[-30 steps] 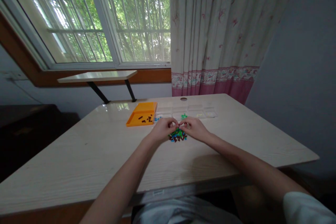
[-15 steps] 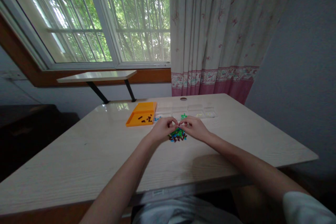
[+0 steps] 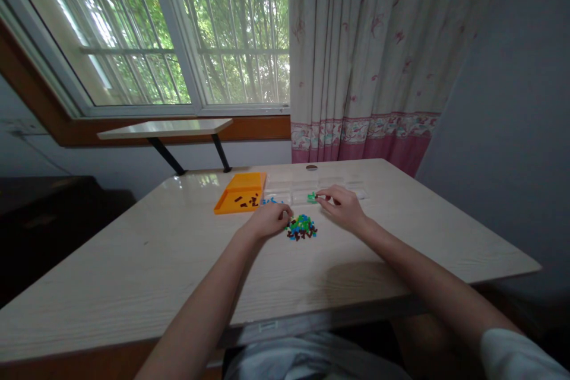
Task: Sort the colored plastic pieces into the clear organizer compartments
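A heap of small blue, green, yellow and dark brown plastic pieces (image 3: 301,228) lies on the table. My left hand (image 3: 267,221) is at its left edge, fingers curled together; whatever they may hold is hidden. Beyond the heap, my right hand (image 3: 344,206) is over a clear compartment tray (image 3: 285,183), thumb and forefinger pinched beside some green pieces (image 3: 311,197) in one compartment. What sits in that pinch is too small to make out. Blue pieces (image 3: 271,202) lie in the tray's left compartment, partly behind my left hand.
An open orange box (image 3: 243,183) with several dark brown pieces in its near half stands left of the tray. A small raised shelf (image 3: 164,128) stands on black legs at the table's back left. Behind the pale table (image 3: 187,273) are a window and a curtain (image 3: 356,71).
My hands have parted from where they met above the heap. The right hand moved forward and right to the green pieces; the left shifted slightly left and down.
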A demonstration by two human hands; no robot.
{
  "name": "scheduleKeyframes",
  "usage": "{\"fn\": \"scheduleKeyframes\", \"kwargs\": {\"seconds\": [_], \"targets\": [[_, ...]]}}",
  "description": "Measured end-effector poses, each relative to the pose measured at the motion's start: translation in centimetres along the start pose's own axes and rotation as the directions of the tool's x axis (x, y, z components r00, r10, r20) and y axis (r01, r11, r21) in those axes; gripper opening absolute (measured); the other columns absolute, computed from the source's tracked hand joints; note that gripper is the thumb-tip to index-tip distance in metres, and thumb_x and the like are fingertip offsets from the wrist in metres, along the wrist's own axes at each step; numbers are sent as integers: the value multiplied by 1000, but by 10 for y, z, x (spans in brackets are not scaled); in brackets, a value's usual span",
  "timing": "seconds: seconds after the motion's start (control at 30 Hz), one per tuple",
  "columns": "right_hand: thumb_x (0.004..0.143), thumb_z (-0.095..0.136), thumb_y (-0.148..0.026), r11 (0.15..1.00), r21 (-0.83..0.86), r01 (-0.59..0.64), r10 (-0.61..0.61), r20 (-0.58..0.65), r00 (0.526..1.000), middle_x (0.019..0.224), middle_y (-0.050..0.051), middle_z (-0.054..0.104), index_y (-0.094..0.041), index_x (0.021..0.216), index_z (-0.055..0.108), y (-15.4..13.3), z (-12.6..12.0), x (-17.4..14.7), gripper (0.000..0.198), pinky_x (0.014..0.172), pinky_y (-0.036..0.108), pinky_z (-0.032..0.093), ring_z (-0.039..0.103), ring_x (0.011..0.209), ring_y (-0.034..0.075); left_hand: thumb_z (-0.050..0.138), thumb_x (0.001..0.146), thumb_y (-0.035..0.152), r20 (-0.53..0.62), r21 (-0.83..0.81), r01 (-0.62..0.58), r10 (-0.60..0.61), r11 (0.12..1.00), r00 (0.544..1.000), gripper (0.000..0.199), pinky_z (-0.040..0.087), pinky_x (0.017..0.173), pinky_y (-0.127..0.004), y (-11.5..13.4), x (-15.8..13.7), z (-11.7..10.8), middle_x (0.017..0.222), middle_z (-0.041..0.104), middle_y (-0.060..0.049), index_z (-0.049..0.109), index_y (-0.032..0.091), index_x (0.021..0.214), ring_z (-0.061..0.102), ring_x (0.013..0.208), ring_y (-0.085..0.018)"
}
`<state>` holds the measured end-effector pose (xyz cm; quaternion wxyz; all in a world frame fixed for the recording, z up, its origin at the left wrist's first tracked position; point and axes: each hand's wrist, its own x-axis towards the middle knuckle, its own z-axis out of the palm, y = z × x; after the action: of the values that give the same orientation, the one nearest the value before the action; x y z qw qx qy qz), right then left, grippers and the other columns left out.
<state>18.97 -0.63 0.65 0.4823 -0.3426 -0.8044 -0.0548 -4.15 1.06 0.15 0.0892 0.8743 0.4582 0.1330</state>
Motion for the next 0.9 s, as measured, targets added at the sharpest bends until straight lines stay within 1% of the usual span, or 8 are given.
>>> {"fn": "scheduleKeyframes", "kwargs": {"seconds": [0.23, 0.43, 0.57, 0.67, 0.73, 0.8, 0.9], "targets": [[81, 53, -28, 1000, -1, 27, -27, -2, 1000, 72, 2, 63, -19, 88, 64, 0, 0, 0, 15, 59, 22, 39, 50, 57, 10, 47, 74, 25, 14, -5, -4, 4, 1000, 1000, 23, 37, 59, -22, 0, 0, -1, 66, 63, -3, 66, 18, 85, 55, 59, -15], [81, 53, -27, 999, -7, 40, -40, -8, 999, 74, 3, 64, -18, 88, 64, 0, 0, 0, 15, 59, 22, 39, 51, 58, 10, 47, 75, 24, 16, 10, 16, -17, 1000, 1000, 26, 38, 59, -22, 1, 0, -1, 68, 64, -4, 65, 17, 92, 57, 62, -15], [81, 54, -28, 999, -4, 47, -47, 1, 999, 75, 3, 64, -17, 87, 64, 1, 1, -1, 16, 58, 21, 39, 51, 58, 9, 45, 74, 22, 24, 29, -4, 4, 1000, 1000, 26, 38, 60, -22, -1, 0, 1, 70, 65, -4, 66, 18, 89, 57, 64, -15], [81, 53, -28, 999, -6, 48, -48, 22, 999, 74, 3, 64, -17, 87, 64, 2, 2, -1, 16, 58, 21, 39, 51, 58, 9, 45, 73, 23, 19, 15, -18, 17, 1000, 1000, 25, 36, 57, -21, -1, 0, 1, 67, 63, -2, 66, 19, 87, 55, 61, -14], [82, 53, -28, 999, -1, 41, -41, 36, 999, 75, 3, 64, -18, 87, 64, 3, 3, -2, 16, 58, 21, 39, 51, 59, 9, 45, 74, 23, -8, -15, -19, 19, 1000, 1000, 25, 34, 55, -21, 1, 0, 1, 62, 61, -1, 66, 19, 86, 53, 57, -13], [81, 53, -28, 1000, 7, 23, -23, 59, 998, 77, 3, 64, -18, 86, 64, 3, 4, -2, 15, 59, 21, 38, 51, 59, 9, 45, 76, 26, -72, -63, -11, 6, 998, 997, 25, 32, 53, -21, 4, 1, 0, 57, 57, 0, 66, 18, 87, 49, 53, -11], [80, 54, -29, 1000, 19, -15, 13, 115, 993, 75, 3, 63, -18, 86, 64, 4, 7, -4, 15, 58, 21, 38, 51, 60, 9, 47, 77, 35, -178, -157, -4, -24, 988, 984, 28, 29, 50, -20, 11, 2, 0, 52, 51, 2, 66, 17, 87, 44, 50, -10]]}}
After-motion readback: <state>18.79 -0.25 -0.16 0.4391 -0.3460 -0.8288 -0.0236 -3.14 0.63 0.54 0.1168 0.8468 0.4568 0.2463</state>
